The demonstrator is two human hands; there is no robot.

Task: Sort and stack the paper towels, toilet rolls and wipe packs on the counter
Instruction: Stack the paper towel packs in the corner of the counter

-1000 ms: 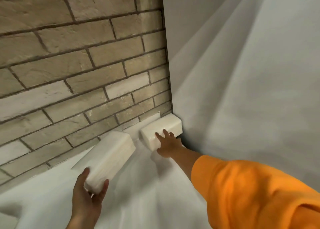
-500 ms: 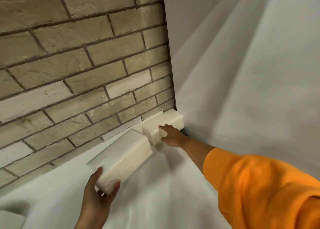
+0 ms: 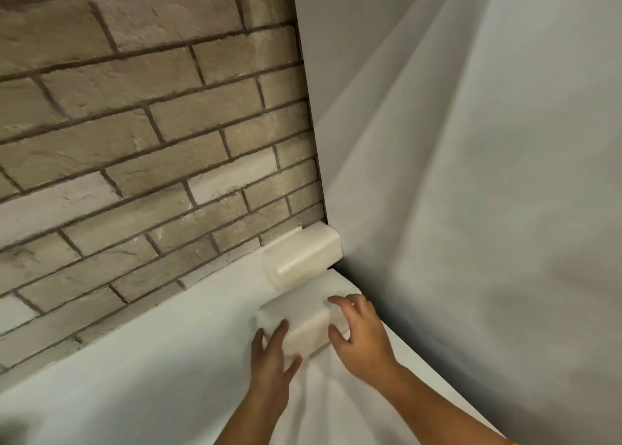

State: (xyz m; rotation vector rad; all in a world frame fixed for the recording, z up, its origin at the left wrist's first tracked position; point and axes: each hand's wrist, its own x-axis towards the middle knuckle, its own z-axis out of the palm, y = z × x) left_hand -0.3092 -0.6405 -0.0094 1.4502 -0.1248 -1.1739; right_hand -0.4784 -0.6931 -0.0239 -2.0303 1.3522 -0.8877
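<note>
Your left hand (image 3: 272, 353) lies with its fingers straight and a little spread against the near end of the near pack (image 3: 303, 306). Your right hand (image 3: 360, 333) bends its fingers over the pack's top right edge, thumb on the near face, so it holds rather than merely touches. The pack sits on the white counter (image 3: 168, 360) by the right-hand grey wall (image 3: 471, 209), and its far end seems to meet the far pack (image 3: 303, 259), which is tucked into the corner under the brick wall (image 3: 151, 141). I judge you are seating this pack in line with the other. Push from the near end with the flat left fingers and steer with the right until the long sides run parallel to the grey wall, then let go without dragging it back. Both packs are soft-edged white blocks. The far one has a glossy film wrap with a highlight on its near face, so it will likely slide easily and dent under a hard squeeze. The counter looks smooth and matte, and the bricks are rough and uneven.
</note>
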